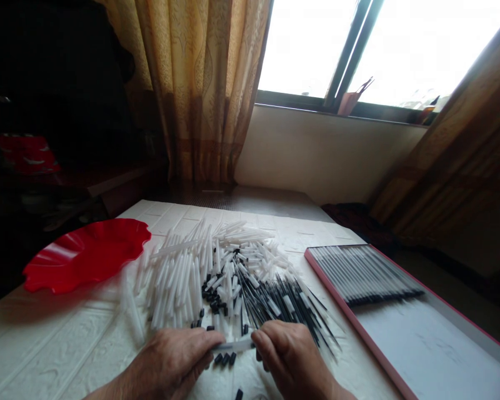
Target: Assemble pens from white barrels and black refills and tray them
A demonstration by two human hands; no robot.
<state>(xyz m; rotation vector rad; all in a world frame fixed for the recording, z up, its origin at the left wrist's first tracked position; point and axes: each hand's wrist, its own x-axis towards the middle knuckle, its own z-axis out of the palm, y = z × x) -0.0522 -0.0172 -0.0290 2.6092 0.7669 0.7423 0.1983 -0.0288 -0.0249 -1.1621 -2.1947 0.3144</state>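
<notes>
Together, both hands (170, 355) grip a whitish tube (235, 345); faint marks (446, 345) inside the pink-edged box (400, 339) blur illegibly.

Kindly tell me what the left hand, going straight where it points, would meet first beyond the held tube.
Probably the right hand, across the white tube, though depth is unclear.

- Strong daylight comes through the window (306, 50) at one o'clock; the panes are overexposed, almost pure white.
- The corner at ten o'clock is nearly black.
- The curtain (200, 83) at eleven o'clock glows golden, with darker folds.
- The tabletop (41, 344) receives soft, moderate light.
- At eight o'clock, white tubes (131, 308) are smeared by blur.
- Towards four o'clock, the tray (433, 350) looks stretched near the edge.
</notes>
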